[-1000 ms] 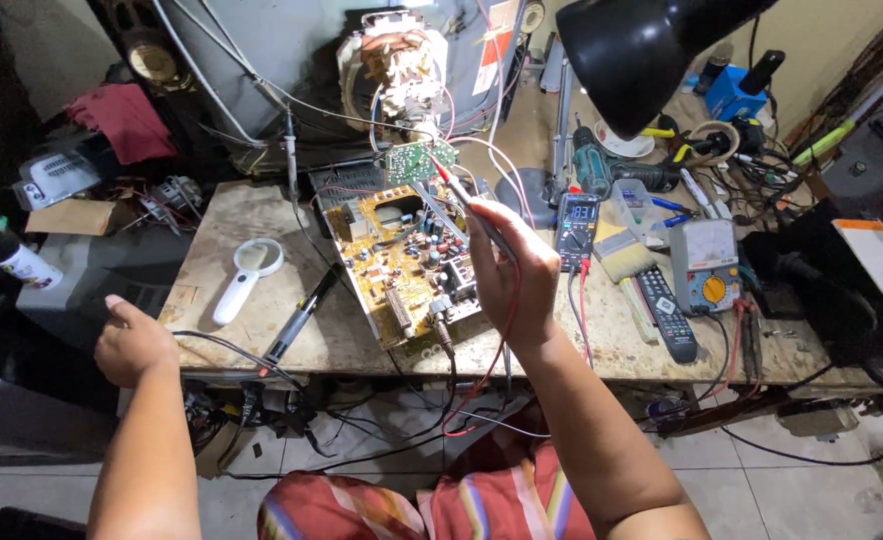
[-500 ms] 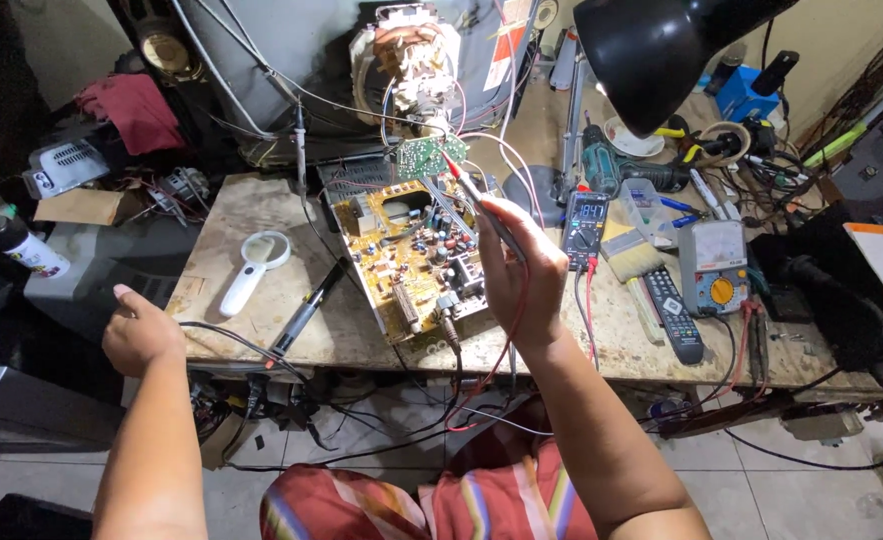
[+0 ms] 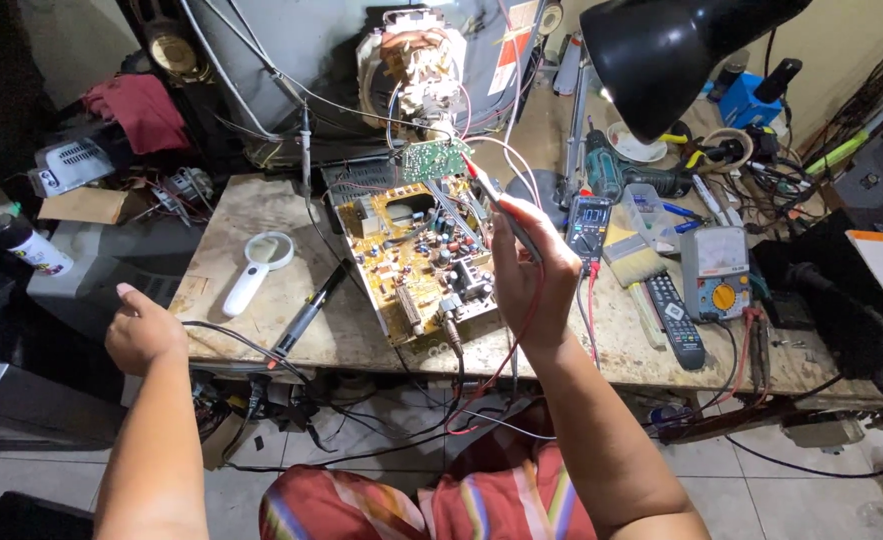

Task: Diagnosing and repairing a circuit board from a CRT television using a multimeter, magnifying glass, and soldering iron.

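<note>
Right hand (image 3: 529, 275) pinches a red-tipped test probe (image 3: 501, 205) over the yellow circuit board (image 3: 416, 255) mid-table; left hand (image 3: 143, 328) hangs loosely curled and empty off the table (image 3: 261, 340) edge. One slip probably bridges two pins, and those dangling leads could snag.

Circuit board (image 3: 423, 255) at middle of desk (image 3: 231, 215), reaching front edge. Magnifying glass (image 3: 258, 268) left of board, soldering iron (image 3: 306, 312) between them, nearer front edge. Multimeter (image 3: 588, 226) just right of board; brush (image 3: 638, 270), remote control (image 3: 673, 318), analogue meter (image 3: 716, 275) further right. Lamp (image 3: 673, 45) above back right corner. Right hand (image 3: 529, 275) over board's right side, holding probe (image 3: 501, 205). Left hand (image 3: 144, 330) off desk's front left corner.
</note>
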